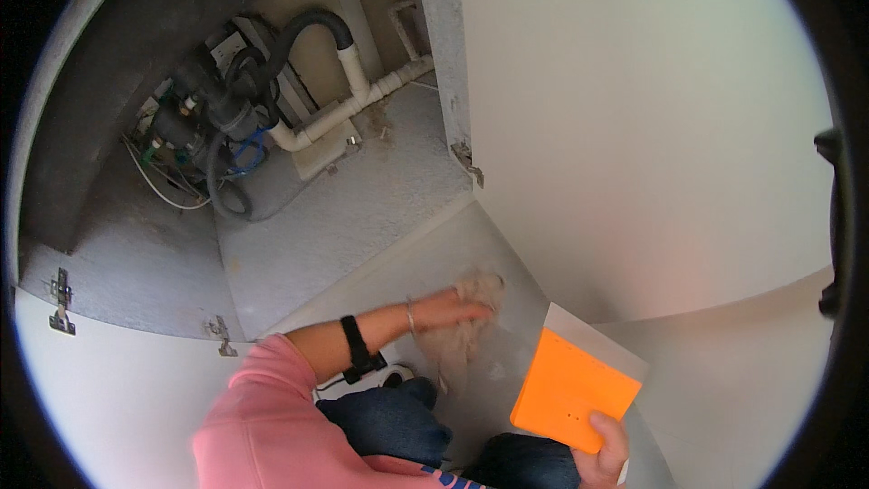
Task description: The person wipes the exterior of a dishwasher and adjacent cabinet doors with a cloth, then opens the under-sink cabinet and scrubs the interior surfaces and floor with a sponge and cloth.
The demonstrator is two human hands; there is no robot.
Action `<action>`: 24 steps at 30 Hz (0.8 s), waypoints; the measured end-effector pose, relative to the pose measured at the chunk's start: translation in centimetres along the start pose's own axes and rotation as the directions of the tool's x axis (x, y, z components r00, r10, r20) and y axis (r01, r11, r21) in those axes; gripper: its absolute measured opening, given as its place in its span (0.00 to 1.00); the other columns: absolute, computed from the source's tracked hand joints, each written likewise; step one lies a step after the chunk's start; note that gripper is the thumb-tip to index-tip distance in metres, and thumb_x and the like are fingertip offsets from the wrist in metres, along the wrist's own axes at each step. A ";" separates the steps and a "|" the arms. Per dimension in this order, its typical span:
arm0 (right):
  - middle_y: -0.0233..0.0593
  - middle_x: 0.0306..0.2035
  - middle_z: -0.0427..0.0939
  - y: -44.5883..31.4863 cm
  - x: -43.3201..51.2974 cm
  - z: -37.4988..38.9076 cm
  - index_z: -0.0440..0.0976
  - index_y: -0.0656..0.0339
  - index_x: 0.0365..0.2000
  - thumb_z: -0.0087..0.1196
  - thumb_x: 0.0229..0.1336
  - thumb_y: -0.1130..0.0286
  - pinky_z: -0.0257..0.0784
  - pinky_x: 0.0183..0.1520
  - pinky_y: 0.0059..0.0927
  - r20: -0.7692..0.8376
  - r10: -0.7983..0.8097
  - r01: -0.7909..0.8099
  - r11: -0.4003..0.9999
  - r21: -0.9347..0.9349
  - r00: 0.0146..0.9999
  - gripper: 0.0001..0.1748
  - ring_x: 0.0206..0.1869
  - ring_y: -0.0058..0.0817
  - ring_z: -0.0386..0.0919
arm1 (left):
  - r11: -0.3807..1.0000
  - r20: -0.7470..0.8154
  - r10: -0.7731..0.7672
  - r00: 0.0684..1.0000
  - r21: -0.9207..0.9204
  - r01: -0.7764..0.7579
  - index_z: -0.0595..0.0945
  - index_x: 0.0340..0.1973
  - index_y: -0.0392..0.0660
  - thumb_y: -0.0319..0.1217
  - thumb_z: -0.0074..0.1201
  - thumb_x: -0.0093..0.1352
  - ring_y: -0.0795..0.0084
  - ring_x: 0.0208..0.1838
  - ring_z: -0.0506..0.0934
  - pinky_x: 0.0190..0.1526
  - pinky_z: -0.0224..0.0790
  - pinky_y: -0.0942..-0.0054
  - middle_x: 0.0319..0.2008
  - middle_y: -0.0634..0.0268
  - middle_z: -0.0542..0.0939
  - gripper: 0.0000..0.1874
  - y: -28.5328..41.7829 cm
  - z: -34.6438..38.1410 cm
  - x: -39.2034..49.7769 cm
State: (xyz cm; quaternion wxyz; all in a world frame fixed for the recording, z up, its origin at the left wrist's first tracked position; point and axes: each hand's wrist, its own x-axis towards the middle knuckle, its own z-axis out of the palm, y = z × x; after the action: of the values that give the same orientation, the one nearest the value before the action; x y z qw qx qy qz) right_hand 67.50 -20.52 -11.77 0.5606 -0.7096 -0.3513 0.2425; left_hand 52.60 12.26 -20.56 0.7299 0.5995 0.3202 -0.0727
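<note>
My left hand (451,312) is closed over a crumpled beige cloth (468,343) on the grey floor, just outside an open cabinet; the hand is slightly blurred. In my right hand (606,445) is an orange plastic scraper-like sheet (574,390) with a pale strip (597,343) along its far edge, the thumb lying on its near corner. The cloth lies to the left of the orange piece, with bare floor between them.
Inside the cabinet, black hoses (316,17), white drain pipes (346,105) and cables surround dark plumbing fittings. Cabinet doors stand open at right (638,129) and lower left (129,387), with metal hinges (62,299). A white object (333,390) lies beside my knee.
</note>
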 end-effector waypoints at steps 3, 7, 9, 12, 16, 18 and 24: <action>0.46 0.48 0.75 -0.9 -0.3 0.5 0.71 0.67 0.45 0.51 0.57 0.74 0.73 0.51 0.45 -0.045 0.138 -0.135 0.988 0.077 0.989 0.15 0.50 0.43 0.74 | 1.000 0.097 -0.009 0.995 -0.026 0.011 0.75 0.53 0.39 0.45 0.53 0.66 0.71 0.49 0.75 0.50 0.68 0.72 0.47 0.60 0.78 0.26 -0.7 4.3 0.7; 0.46 0.48 0.74 -3.3 0.4 0.1 0.63 0.65 0.53 0.47 0.57 0.68 0.76 0.40 0.40 0.143 0.695 -0.472 0.308 0.826 0.704 0.23 0.47 0.41 0.76 | 0.994 0.061 -0.109 0.992 0.015 0.108 0.76 0.52 0.38 0.44 0.51 0.68 0.71 0.44 0.77 0.45 0.71 0.73 0.44 0.59 0.80 0.24 -1.3 9.1 1.4; 0.45 0.51 0.72 -4.1 0.8 -0.1 0.63 0.63 0.54 0.46 0.58 0.68 0.75 0.45 0.43 0.183 0.664 -0.466 0.278 0.840 0.725 0.23 0.50 0.41 0.74 | 0.996 0.094 -0.062 0.994 0.074 0.056 0.76 0.51 0.38 0.44 0.50 0.68 0.70 0.44 0.77 0.44 0.71 0.72 0.43 0.59 0.80 0.24 -1.6 10.5 1.2; 0.45 0.53 0.71 -4.6 0.7 0.3 0.63 0.62 0.54 0.46 0.59 0.67 0.72 0.51 0.45 0.130 0.658 -0.436 0.325 0.839 0.741 0.23 0.54 0.40 0.72 | 0.998 0.144 0.032 0.989 0.040 -0.038 0.76 0.51 0.37 0.45 0.50 0.68 0.70 0.45 0.77 0.45 0.71 0.71 0.44 0.57 0.80 0.25 -2.2 11.2 1.2; 0.45 0.54 0.71 -4.6 0.3 0.5 0.62 0.62 0.55 0.46 0.59 0.67 0.70 0.54 0.44 0.168 0.625 -0.443 0.315 0.839 0.763 0.24 0.55 0.41 0.71 | 0.989 0.170 -0.057 0.984 -0.126 0.080 0.74 0.53 0.36 0.45 0.49 0.69 0.70 0.49 0.75 0.50 0.68 0.71 0.49 0.57 0.78 0.27 -3.6 10.6 2.1; 0.45 0.54 0.70 -4.5 0.1 0.4 0.62 0.63 0.56 0.46 0.60 0.67 0.68 0.56 0.44 0.196 0.585 -0.433 0.297 0.851 0.787 0.24 0.56 0.41 0.70 | 0.996 0.161 -0.046 0.986 -0.070 0.058 0.73 0.54 0.36 0.45 0.50 0.69 0.70 0.49 0.75 0.50 0.69 0.71 0.49 0.58 0.77 0.27 -4.6 10.3 2.7; 0.47 0.50 0.74 -3.8 0.0 -0.1 0.65 0.64 0.52 0.50 0.58 0.72 0.73 0.51 0.47 0.185 0.721 -0.505 0.257 0.824 0.668 0.21 0.52 0.44 0.73 | 0.996 0.101 -0.050 0.994 0.083 0.041 0.72 0.55 0.38 0.46 0.51 0.68 0.68 0.45 0.77 0.47 0.71 0.69 0.47 0.58 0.79 0.27 -6.1 10.0 3.3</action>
State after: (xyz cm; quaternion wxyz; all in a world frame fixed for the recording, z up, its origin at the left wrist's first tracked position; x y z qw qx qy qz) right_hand 66.70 -20.12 -8.04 0.7173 -0.4597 0.1797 0.4918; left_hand 55.99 2.31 -26.68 0.7186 0.6167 0.2925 -0.1331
